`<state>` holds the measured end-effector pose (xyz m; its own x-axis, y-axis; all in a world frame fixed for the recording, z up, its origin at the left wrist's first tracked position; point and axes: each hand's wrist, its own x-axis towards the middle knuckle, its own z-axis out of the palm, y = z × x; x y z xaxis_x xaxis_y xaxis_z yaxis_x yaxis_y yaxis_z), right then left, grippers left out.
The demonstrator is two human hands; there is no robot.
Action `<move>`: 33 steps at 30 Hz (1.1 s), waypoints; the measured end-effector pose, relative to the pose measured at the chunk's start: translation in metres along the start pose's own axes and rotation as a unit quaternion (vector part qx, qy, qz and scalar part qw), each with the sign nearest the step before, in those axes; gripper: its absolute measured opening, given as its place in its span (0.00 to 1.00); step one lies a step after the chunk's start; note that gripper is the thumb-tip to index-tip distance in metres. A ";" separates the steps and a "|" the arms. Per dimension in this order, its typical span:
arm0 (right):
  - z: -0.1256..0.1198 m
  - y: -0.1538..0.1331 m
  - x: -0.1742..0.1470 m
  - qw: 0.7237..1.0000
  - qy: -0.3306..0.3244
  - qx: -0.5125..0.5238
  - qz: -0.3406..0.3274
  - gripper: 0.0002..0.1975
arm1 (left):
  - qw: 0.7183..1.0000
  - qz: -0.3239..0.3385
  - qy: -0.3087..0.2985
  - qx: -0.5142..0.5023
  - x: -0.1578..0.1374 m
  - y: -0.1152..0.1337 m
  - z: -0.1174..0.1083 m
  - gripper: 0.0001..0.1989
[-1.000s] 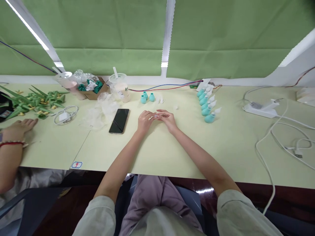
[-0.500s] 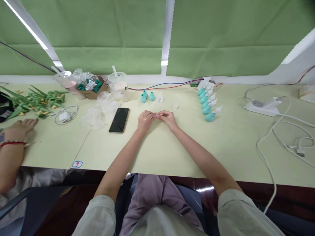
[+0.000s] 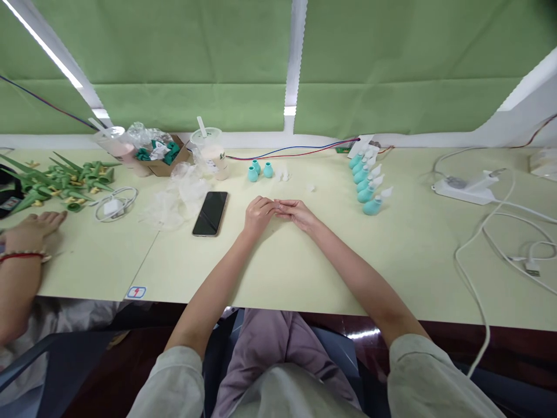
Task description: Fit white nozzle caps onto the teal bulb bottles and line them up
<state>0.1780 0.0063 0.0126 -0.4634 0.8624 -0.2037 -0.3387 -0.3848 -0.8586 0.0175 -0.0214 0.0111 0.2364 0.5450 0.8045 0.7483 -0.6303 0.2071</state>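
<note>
My left hand (image 3: 260,213) and my right hand (image 3: 299,213) meet at the fingertips above the table. Both are closed in a pinch around something small, mostly hidden by the fingers; I cannot make out what it is. Just beyond them stand several turquoise vase-shaped pieces (image 3: 253,173), with small white pieces (image 3: 285,175) beside them. One more white piece (image 3: 311,187) lies past my right hand. Farther right, a row of turquoise pieces with white pointed tips (image 3: 372,205) lies on its side. A black phone (image 3: 210,213) is left of my left hand.
At the left, another person's hand (image 3: 41,225) rests by a pile of green leaf-like pieces (image 3: 65,180). A coiled white cable (image 3: 114,206), clear plastic bags (image 3: 176,194), a small carton (image 3: 164,168) and a drink cup (image 3: 213,154) stand nearby. A power strip (image 3: 465,188) with cables lies right.
My right hand has turned a little, its fingers lying straighter against the left fingertips. Both hands stay in nearly the same place, and the things on the table have not moved.
</note>
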 end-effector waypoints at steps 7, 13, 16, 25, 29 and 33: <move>-0.002 -0.006 -0.002 0.998 -0.028 0.024 0.042 0.09 | 1.000 0.005 -0.005 -0.003 -0.002 0.001 0.002 0.13; -0.003 -0.008 -0.002 0.998 -0.034 0.021 0.053 0.07 | 1.000 0.020 0.007 -0.006 -0.002 0.003 0.003 0.11; -0.004 -0.007 -0.001 0.998 -0.034 0.019 0.049 0.07 | 1.000 0.018 0.008 -0.010 -0.002 0.003 0.003 0.11; -0.006 -0.003 0.002 0.999 -0.016 0.032 0.034 0.11 | 1.000 -0.004 -0.009 -0.018 -0.004 0.002 0.004 0.14; -0.005 -0.003 0.003 0.999 -0.012 0.024 0.031 0.12 | 1.000 -0.001 -0.001 -0.006 -0.005 0.001 0.005 0.13; 0.003 0.001 0.001 1.000 -0.011 0.024 -0.009 0.14 | 0.999 -0.002 0.041 -0.008 -0.003 0.000 0.003 0.10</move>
<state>0.1745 0.0062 0.0133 -0.4747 0.8622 -0.1767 -0.3870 -0.3848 -0.8380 0.0185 -0.0215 0.0067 0.1811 0.5001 0.8468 0.7386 -0.6377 0.2186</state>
